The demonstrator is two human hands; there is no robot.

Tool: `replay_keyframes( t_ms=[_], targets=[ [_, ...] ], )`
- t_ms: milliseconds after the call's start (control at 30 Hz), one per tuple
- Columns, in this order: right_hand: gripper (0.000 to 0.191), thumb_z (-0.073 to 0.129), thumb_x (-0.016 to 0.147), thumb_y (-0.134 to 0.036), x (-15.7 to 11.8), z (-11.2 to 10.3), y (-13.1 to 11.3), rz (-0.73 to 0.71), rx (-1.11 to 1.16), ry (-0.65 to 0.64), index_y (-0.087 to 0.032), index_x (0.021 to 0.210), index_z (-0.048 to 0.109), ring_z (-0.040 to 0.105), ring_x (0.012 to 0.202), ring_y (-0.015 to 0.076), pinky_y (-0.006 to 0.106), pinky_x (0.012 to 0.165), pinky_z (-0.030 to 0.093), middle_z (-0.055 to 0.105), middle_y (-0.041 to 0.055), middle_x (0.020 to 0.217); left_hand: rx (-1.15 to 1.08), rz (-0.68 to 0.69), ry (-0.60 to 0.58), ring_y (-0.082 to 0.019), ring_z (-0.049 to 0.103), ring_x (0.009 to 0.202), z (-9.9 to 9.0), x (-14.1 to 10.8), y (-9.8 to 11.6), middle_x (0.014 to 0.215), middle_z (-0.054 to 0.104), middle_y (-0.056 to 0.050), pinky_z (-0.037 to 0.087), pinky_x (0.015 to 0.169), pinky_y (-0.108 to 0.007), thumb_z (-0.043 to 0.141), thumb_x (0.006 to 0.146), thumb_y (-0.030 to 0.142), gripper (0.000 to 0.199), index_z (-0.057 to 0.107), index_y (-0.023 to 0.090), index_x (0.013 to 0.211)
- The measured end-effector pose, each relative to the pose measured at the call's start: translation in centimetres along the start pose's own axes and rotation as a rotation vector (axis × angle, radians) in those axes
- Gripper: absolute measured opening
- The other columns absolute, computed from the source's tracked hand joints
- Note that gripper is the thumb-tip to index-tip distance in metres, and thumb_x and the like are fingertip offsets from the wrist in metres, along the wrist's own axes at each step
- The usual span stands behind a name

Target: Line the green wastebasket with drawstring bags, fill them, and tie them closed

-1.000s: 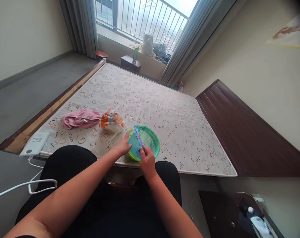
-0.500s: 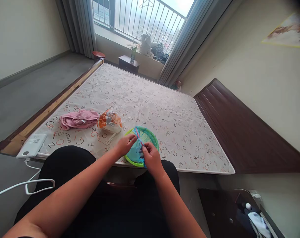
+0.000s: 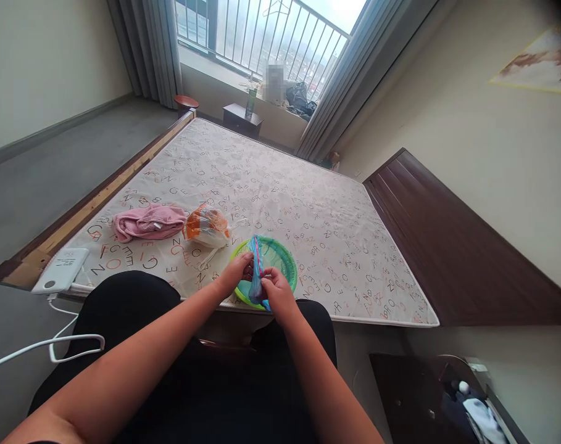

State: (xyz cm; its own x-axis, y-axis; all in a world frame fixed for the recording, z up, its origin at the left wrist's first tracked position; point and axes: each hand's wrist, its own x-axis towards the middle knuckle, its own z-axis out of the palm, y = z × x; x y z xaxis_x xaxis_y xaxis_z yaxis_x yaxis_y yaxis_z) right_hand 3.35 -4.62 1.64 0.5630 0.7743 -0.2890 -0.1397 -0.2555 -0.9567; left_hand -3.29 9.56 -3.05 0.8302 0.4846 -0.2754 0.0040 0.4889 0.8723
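Observation:
A round green bin (image 3: pixel 290 256) stands at the near edge of the mattress, between my knees. Over its opening a thin blue plastic bag (image 3: pixel 256 283) with a pink strip along its edge is bunched and stretched lengthwise. My left hand (image 3: pixel 237 271) pinches the bag's left side with curled fingers. On the other side my right hand (image 3: pixel 278 293) grips the pink-edged part between thumb and fingers. Part of the bin is hidden behind both hands and the bag.
On the letter-printed mattress (image 3: pixel 271 185) lie a pink towel (image 3: pixel 148 223) and a clear-and-orange plastic bag (image 3: pixel 207 227). At the left corner sits a white power strip (image 3: pixel 60 271) with a cable. A dark headboard (image 3: pixel 456 246) rises at the right.
The blue bag's edge is gathered more upright between my hands, and its loose part hangs lower. My left fingers have moved slightly down onto the plastic.

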Motion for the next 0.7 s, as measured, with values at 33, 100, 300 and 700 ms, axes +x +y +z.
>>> replay_keyframes(
  t_ms=[33, 100, 300, 700],
  targets=[
    [0.02, 0.056, 0.08, -0.038, 0.0, 0.1, 0.2, -0.018, -0.046, -0.032, -0.023, 0.092, 0.051, 0.046, 0.049, 0.0107, 0.023, 0.05, 0.041, 0.049, -0.0087, 0.06, 0.002, 0.004, 0.016, -0.012, 0.056, 0.055, -0.1, 0.1, 0.1, 0.069, 0.058, 0.002, 0.047, 0.054, -0.025, 0.068, 0.076, 0.067, 0.052, 0.055, 0.018, 0.087],
    [0.018, 0.055, 0.085, -0.04, -0.2, 0.4, 0.5, -0.074, -0.125, -0.072, -0.023, 0.089, 0.051, 0.044, 0.052, 0.011, 0.023, 0.051, 0.041, 0.047, -0.0079, 0.061, 0.039, 0.017, 0.015, -0.01, 0.053, 0.052, -0.4, 0.2, 0.4, 0.065, 0.055, 0.004, 0.045, 0.051, -0.023, 0.077, 0.07, 0.063, 0.052, 0.055, 0.019, 0.087],
    [0.021, 0.053, 0.089, -0.042, -0.2, 0.5, 0.3, -0.161, -0.188, -0.016, -0.022, 0.082, 0.054, 0.042, 0.06, 0.0115, 0.022, 0.053, 0.039, 0.046, -0.0048, 0.068, 0.125, -0.104, -0.056, -0.011, 0.057, 0.064, -0.8, -0.4, 1.1, 0.077, 0.061, 0.0, 0.046, 0.057, -0.022, 0.078, 0.07, 0.066, 0.056, 0.06, 0.017, 0.089],
    [0.02, 0.057, 0.085, -0.04, -0.1, -0.4, -1.4, -0.139, 0.16, 0.277, -0.02, 0.086, 0.059, 0.059, 0.073, 0.0144, 0.027, 0.065, 0.053, 0.058, 0.0006, 0.08, 0.844, 0.044, -0.062, -0.017, 0.053, 0.058, -1.5, -0.4, 2.2, 0.056, 0.052, 0.0, 0.038, 0.059, -0.028, 0.062, 0.078, 0.034, 0.025, 0.053, 0.02, 0.06]
  ],
)
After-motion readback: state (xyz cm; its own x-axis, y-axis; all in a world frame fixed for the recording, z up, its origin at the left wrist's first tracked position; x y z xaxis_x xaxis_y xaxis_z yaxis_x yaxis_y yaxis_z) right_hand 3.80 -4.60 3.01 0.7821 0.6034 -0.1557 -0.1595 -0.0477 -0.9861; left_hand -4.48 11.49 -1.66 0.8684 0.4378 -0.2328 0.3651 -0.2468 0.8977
